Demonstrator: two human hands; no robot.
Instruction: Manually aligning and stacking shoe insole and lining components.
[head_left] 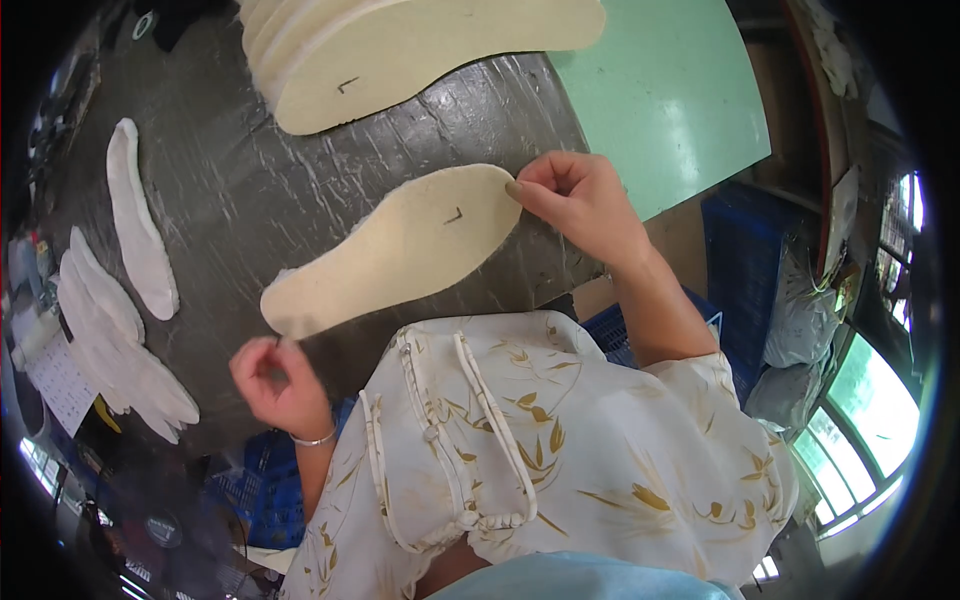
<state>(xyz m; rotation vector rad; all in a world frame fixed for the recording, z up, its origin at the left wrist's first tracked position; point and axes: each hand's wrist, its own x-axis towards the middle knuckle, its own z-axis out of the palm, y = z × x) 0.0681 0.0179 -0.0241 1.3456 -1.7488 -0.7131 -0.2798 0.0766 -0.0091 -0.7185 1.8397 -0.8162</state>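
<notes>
A cream, fuzzy-edged insole (400, 245) with a small dark printed mark lies slantwise in front of me, over the dark table. Its wide toe end is pinched between the thumb and fingers of my right hand (585, 205). At the narrow heel end, my left hand (282, 385) is curled, with thumb and fingertips closed at the insole's edge; the fingertips there are slightly blurred. Farther back, a stack of similar cream insoles (430, 70) sits on the table, the top one bearing a dark mark too.
The table (230, 200) has a dark, creased covering. White fuzzy insoles (115, 340) lie at its left side, with another single one (140, 220) behind them. A pale green board (665, 95) covers the far right. Blue plastic crates (745, 250) and plastic bags (800, 325) stand at the right.
</notes>
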